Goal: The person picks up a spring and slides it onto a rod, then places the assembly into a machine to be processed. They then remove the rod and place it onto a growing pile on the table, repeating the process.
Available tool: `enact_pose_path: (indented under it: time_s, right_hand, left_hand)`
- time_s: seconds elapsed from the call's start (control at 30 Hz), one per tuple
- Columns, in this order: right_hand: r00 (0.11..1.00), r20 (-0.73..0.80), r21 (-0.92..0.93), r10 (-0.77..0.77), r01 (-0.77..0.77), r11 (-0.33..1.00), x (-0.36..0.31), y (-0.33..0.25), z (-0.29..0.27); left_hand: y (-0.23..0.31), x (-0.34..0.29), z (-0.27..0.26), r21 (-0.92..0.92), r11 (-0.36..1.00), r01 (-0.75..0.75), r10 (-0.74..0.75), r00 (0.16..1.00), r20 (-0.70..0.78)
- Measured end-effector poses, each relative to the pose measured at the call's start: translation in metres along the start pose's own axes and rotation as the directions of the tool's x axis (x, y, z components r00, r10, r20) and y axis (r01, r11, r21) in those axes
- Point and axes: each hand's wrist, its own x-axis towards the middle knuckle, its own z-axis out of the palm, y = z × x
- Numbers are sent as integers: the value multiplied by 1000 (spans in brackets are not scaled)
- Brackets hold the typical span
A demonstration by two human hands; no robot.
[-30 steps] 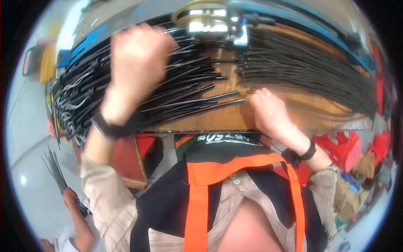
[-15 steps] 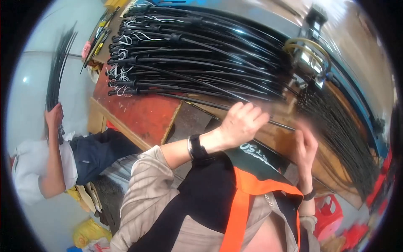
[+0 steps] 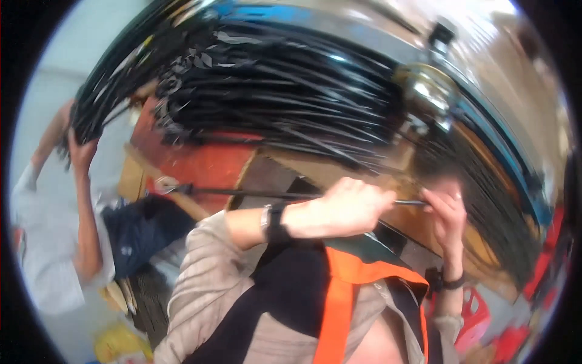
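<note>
A thin black rod [image 3: 254, 194] lies nearly level across my front, with a thicker knob and a pale cord loop [image 3: 165, 184] at its left end. My left hand [image 3: 348, 209] is closed round it. Close to the rod's right end, my right hand [image 3: 447, 212] pinches it between thumb and fingers; some fingertips are smeared by motion. Beyond my hands lies a large pile of similar black rods [image 3: 285, 91], their pale cord loops gathered on the left. To the right of my right hand spreads a bunch of thin dark strands [image 3: 485, 212].
A metal bench device [image 3: 427, 91] stands behind the pile's right end, beside a blue rail [image 3: 497, 145]. The red tabletop [image 3: 212, 161] is at left. A co-worker [image 3: 60, 224] on the left holds a bundle of black rods [image 3: 112, 79]. A red stool [image 3: 476, 315] is at lower right.
The rod in my hands has come nearer to me, away from the pile, and its corded left end now shows separately. The co-worker's bundle has swung over toward the table, with both hands on it.
</note>
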Motion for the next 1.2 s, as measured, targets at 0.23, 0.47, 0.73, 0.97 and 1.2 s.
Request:
enact_pose_path:
  time_s: [0.23, 0.47, 0.73, 0.97, 1.2]
  right_hand:
    - [967, -240, -175, -84, 42, 984, -12, 2, 11]
    - [764, -295, -148, 574, -630, 762, -64, 12, -21]
    - [829, -480, -288, 287, -458, 841, -84, 58, -48]
    - [860, -493, -408, 131, -362, 838, -64, 74, -53]
    - [892, -427, -420, 149, -342, 841, -47, 71, -38]
  left_hand:
    - [25, 30, -12, 344, 928, -145, 144, 989, 29]
    - [49, 42, -14, 303, 940, -157, 166, 986, -4]
    - [44, 46, -21, 425, 887, -180, 204, 979, -11]
    - [41, 60, -33, 438, 880, -184, 206, 979, -2]
    - [32, 63, -23, 398, 896, -198, 206, 978, 23]
